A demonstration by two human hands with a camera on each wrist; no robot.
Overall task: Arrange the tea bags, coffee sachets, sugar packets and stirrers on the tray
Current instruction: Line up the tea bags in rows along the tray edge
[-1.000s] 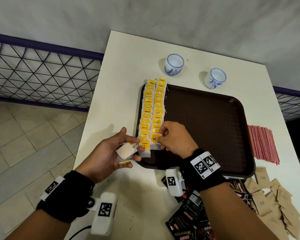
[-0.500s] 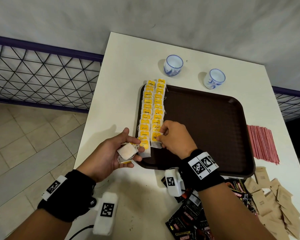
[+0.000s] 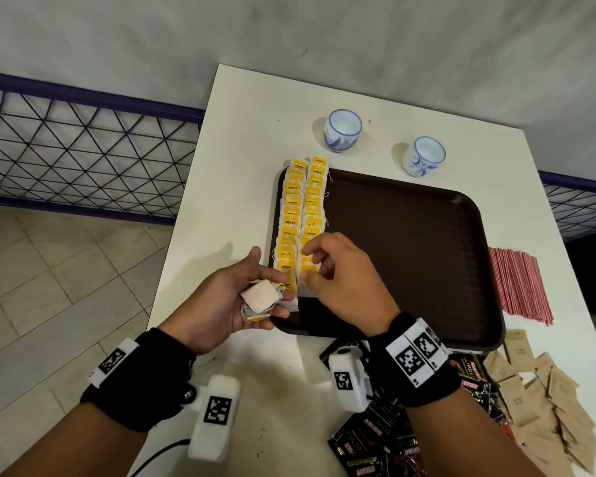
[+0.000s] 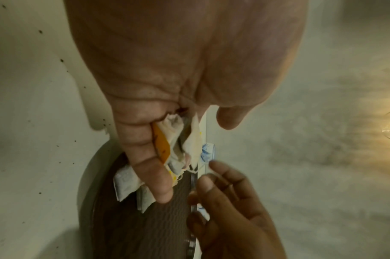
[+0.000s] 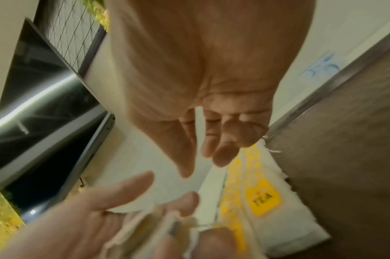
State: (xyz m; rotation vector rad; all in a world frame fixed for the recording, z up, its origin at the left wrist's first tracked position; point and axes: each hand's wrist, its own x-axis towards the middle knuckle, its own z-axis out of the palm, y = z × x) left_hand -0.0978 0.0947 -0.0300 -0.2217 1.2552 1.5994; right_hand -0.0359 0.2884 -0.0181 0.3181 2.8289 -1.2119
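Observation:
A brown tray lies on the white table. Two rows of yellow-tagged tea bags run along its left side. My left hand hovers at the tray's near left corner and grips a small stack of tea bags between thumb and fingers; the left wrist view shows that stack too. My right hand hovers just above the near end of the right row, fingers loosely bent and holding nothing. The nearest bag, tagged TEA, lies flat on the tray beneath it.
Two blue-and-white cups stand behind the tray. Red stirrers lie to its right. Brown sugar packets and black coffee sachets are heaped at the near right. A mesh fence runs beyond the table's left edge.
My right hand has let go of the nearest bag in the right row and lifted slightly, fingers spread, towards the left hand. The left hand keeps its stack in place.

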